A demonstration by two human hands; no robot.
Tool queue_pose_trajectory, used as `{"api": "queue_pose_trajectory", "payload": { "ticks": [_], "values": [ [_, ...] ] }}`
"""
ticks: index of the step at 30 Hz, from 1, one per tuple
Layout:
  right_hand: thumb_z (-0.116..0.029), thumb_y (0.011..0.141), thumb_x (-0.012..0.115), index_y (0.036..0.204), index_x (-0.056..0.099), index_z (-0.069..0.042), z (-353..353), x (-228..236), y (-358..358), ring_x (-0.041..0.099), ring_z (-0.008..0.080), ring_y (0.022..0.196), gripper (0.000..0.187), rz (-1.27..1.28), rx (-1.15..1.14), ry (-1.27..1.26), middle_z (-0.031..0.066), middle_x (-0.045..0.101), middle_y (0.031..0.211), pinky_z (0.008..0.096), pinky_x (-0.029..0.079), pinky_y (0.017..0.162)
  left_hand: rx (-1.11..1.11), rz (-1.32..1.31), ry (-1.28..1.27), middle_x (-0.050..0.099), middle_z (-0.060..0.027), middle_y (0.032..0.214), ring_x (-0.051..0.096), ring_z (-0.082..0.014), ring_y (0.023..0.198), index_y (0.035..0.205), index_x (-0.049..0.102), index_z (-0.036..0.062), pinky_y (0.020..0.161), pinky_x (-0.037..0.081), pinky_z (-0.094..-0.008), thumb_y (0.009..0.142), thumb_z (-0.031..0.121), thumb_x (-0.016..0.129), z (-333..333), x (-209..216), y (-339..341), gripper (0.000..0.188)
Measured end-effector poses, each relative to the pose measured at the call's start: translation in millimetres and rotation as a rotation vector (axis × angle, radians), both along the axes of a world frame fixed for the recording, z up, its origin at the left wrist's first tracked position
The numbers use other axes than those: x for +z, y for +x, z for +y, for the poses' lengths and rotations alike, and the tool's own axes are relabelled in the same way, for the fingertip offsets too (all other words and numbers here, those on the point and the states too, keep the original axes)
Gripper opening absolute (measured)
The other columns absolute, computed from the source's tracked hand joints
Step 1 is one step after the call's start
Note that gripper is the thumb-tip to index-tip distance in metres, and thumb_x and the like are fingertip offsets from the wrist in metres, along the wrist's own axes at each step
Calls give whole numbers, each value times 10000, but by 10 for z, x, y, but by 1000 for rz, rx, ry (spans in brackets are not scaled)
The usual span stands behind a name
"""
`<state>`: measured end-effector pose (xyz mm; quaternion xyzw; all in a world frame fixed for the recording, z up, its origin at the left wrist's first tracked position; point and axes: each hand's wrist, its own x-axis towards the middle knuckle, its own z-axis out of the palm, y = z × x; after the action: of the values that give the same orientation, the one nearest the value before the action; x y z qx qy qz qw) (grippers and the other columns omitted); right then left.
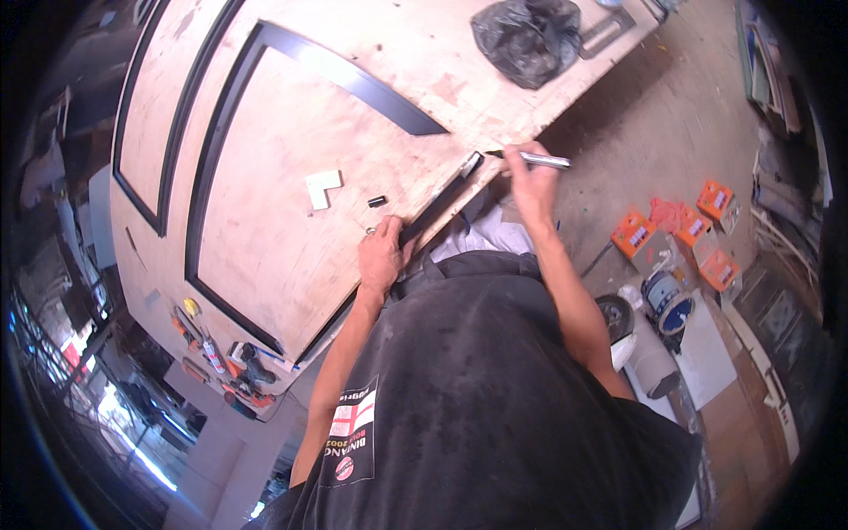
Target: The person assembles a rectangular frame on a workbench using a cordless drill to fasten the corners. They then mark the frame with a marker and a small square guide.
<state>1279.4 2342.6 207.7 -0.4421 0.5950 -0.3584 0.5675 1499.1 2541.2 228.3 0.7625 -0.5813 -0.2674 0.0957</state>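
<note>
A silver marker (543, 161) is pinched in my right hand (533, 185). Its dark tip meets the mitred end of a long black bar (446, 196), which lies along the wooden table's near edge. Farther down the same bar, my left hand (382, 258) grips it with bent fingers. A small black cap (377, 201) lies just beyond my left hand, and a pale L-shaped piece (321, 189) sits a bit farther off. Black bars with angled corners form an open-sided frame (212, 155) on the table (283, 132).
A second black frame (166, 190) lies at the far left. Hand tools (247, 367) crowd the table's left end. A black plastic bag (530, 42) rests at the far right beside a grey metal square (608, 35). Orange boxes (634, 233) and a bucket (669, 305) stand on the floor.
</note>
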Motion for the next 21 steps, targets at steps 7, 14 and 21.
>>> {"api": "queue_pose_trajectory", "payload": {
  "ticks": [7,14,21],
  "values": [
    [-180,1043,643,1040,671,-31,-725,163,-308,539,83,777,152,254,91,-274,-15,622,880,259,435,678,28,-3,18,665,-100,1120,705,-353,905,1160,601,132,780,562,-475,867,400,778,96,-79,23,435],
    [-169,1024,655,1156,677,17,-1349,456,165,592,127,781,229,-21,246,-228,48,651,893,282,470,718,260,-87,-65,606,-115,1212,619,-305,1149,1249,599,117,972,474,-471,769,645,781,411,430,-43,737],
    [-162,1048,645,1125,679,40,-805,852,1253,615,118,750,220,-253,438,-308,57,656,886,242,484,680,874,-159,-490,603,-153,1235,589,-347,1180,1263,595,77,992,479,-470,756,512,876,1716,468,-83,725]
  ]
}}
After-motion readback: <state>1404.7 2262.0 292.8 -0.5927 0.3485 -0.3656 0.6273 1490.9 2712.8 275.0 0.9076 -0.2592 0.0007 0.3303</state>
